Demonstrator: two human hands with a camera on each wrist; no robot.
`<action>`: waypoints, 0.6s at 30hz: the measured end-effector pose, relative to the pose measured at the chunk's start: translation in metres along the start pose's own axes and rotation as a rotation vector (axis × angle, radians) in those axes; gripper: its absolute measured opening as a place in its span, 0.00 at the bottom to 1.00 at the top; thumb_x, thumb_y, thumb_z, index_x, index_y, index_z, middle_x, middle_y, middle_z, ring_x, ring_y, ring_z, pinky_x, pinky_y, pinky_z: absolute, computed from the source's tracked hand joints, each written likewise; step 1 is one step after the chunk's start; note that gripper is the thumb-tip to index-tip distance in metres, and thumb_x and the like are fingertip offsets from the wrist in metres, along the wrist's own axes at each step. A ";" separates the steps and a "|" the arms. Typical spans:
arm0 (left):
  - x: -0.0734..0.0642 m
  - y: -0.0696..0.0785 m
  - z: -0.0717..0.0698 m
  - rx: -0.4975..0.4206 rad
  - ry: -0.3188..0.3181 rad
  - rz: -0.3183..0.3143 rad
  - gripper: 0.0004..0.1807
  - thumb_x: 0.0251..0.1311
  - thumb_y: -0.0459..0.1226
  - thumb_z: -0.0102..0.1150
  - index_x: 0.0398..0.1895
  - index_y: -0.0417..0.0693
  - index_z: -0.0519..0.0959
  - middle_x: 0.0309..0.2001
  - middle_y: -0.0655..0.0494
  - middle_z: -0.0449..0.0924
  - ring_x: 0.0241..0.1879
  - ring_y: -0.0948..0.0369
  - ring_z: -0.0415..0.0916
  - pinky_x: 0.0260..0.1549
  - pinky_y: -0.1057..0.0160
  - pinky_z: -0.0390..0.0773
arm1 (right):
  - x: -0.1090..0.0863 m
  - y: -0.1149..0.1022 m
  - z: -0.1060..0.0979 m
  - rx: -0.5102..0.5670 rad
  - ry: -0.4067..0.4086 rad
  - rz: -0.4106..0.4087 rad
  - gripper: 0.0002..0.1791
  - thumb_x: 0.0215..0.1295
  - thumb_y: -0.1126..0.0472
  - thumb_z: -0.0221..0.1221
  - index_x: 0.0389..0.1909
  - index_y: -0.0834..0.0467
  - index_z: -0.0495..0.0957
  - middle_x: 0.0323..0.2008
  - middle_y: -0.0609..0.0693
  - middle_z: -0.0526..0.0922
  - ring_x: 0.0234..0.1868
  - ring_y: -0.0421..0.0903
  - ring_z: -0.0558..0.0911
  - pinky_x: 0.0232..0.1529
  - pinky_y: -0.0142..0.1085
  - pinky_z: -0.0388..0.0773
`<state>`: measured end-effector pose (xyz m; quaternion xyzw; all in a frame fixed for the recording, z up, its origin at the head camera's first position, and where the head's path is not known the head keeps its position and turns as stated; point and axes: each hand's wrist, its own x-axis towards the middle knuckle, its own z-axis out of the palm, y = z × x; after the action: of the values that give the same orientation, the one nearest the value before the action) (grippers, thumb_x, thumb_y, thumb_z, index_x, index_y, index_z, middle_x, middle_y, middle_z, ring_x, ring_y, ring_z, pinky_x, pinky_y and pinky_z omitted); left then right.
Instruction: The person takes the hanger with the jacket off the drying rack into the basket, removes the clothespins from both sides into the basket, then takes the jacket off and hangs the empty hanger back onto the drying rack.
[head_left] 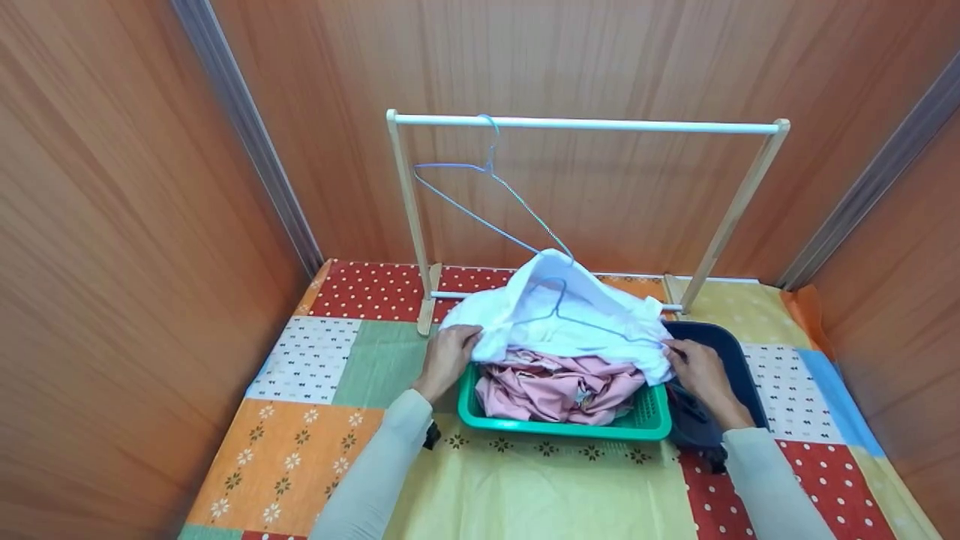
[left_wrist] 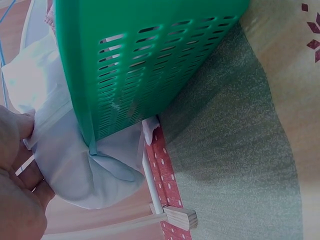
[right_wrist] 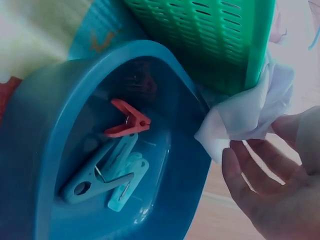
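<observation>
Left hand (head_left: 450, 356), right hand (head_left: 701, 371), each grip pinching white garment (head_left: 592, 304) — lower hanger (head_left: 556, 313), pink cloth (head_left: 551, 390) — partly hidden

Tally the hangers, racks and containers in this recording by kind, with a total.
Thin bluish wire hangers: 2
Wooden-legged rack with white rails: 1
Green perforated plastic basket: 1
Blue plastic tub: 1
Total: 5

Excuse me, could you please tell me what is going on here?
A person's left hand and right hand hold a white garment at opposite sides. A hanger lies against it. Pink cloth sits in the green basket below; another hanger hangs on the rack behind. Clips lie in the blue tub.
</observation>
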<state>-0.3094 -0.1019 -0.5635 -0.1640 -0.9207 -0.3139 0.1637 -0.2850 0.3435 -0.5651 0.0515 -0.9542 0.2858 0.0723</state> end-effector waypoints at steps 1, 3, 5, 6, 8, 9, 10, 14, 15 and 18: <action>0.000 0.000 0.001 0.003 0.004 -0.001 0.11 0.68 0.38 0.58 0.47 0.47 0.86 0.45 0.52 0.88 0.47 0.54 0.85 0.49 0.53 0.82 | 0.000 0.000 0.000 -0.007 -0.001 0.006 0.17 0.72 0.64 0.53 0.58 0.65 0.78 0.50 0.67 0.80 0.48 0.62 0.79 0.48 0.54 0.76; 0.000 0.001 0.003 0.006 0.012 -0.003 0.11 0.67 0.38 0.58 0.46 0.47 0.86 0.44 0.52 0.88 0.47 0.54 0.85 0.48 0.53 0.82 | 0.001 -0.002 -0.001 -0.026 -0.001 0.013 0.17 0.72 0.64 0.53 0.57 0.65 0.78 0.44 0.64 0.79 0.41 0.58 0.78 0.39 0.46 0.74; -0.001 0.000 0.003 0.009 0.017 -0.001 0.11 0.67 0.38 0.58 0.46 0.48 0.86 0.44 0.52 0.88 0.47 0.54 0.85 0.48 0.53 0.82 | 0.001 -0.005 0.000 -0.046 0.004 0.014 0.17 0.71 0.65 0.54 0.56 0.66 0.79 0.41 0.62 0.77 0.36 0.54 0.75 0.34 0.41 0.70; -0.001 0.000 0.003 0.011 0.016 -0.001 0.11 0.67 0.38 0.58 0.46 0.48 0.86 0.44 0.52 0.88 0.47 0.54 0.85 0.47 0.53 0.82 | 0.001 -0.006 0.000 -0.059 0.008 0.014 0.16 0.70 0.65 0.55 0.55 0.66 0.79 0.40 0.61 0.77 0.36 0.54 0.76 0.34 0.41 0.70; -0.002 0.000 0.004 0.011 0.013 0.002 0.11 0.67 0.38 0.58 0.47 0.48 0.86 0.44 0.52 0.88 0.47 0.55 0.85 0.47 0.53 0.82 | 0.002 -0.009 0.001 -0.082 0.007 0.012 0.16 0.69 0.66 0.55 0.54 0.66 0.80 0.40 0.61 0.79 0.36 0.54 0.77 0.35 0.42 0.72; -0.002 0.000 0.004 0.010 0.013 0.005 0.11 0.67 0.38 0.58 0.46 0.47 0.86 0.44 0.52 0.88 0.46 0.55 0.85 0.47 0.53 0.82 | 0.002 -0.011 0.001 -0.087 0.002 0.015 0.15 0.69 0.66 0.55 0.54 0.65 0.80 0.40 0.61 0.80 0.36 0.54 0.77 0.35 0.43 0.73; -0.002 -0.001 0.004 0.009 0.013 0.007 0.11 0.67 0.38 0.58 0.46 0.47 0.86 0.44 0.52 0.88 0.46 0.55 0.85 0.46 0.54 0.82 | 0.002 -0.012 0.001 -0.092 -0.003 0.020 0.15 0.68 0.66 0.56 0.53 0.65 0.80 0.39 0.60 0.81 0.36 0.53 0.78 0.35 0.44 0.73; -0.001 -0.001 0.004 -0.003 0.022 0.004 0.10 0.67 0.38 0.59 0.46 0.48 0.86 0.43 0.53 0.88 0.45 0.55 0.85 0.45 0.53 0.83 | 0.005 -0.016 -0.002 -0.087 -0.046 0.059 0.14 0.70 0.65 0.54 0.53 0.62 0.79 0.39 0.59 0.83 0.34 0.51 0.78 0.33 0.41 0.73; -0.001 -0.001 0.004 -0.007 0.024 0.003 0.10 0.67 0.38 0.59 0.46 0.48 0.86 0.44 0.53 0.88 0.45 0.54 0.85 0.45 0.53 0.83 | 0.006 -0.017 -0.002 -0.083 -0.053 0.067 0.14 0.70 0.64 0.54 0.53 0.62 0.79 0.39 0.59 0.83 0.34 0.50 0.78 0.33 0.40 0.73; -0.002 -0.001 0.003 -0.007 0.022 0.004 0.11 0.67 0.38 0.58 0.46 0.48 0.86 0.44 0.53 0.88 0.45 0.55 0.85 0.45 0.53 0.83 | 0.006 -0.018 -0.003 -0.070 -0.068 0.080 0.15 0.71 0.61 0.54 0.54 0.62 0.79 0.42 0.60 0.84 0.35 0.50 0.79 0.34 0.39 0.75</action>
<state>-0.3089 -0.1013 -0.5676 -0.1630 -0.9175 -0.3186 0.1737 -0.2877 0.3298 -0.5516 0.0202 -0.9668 0.2530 0.0303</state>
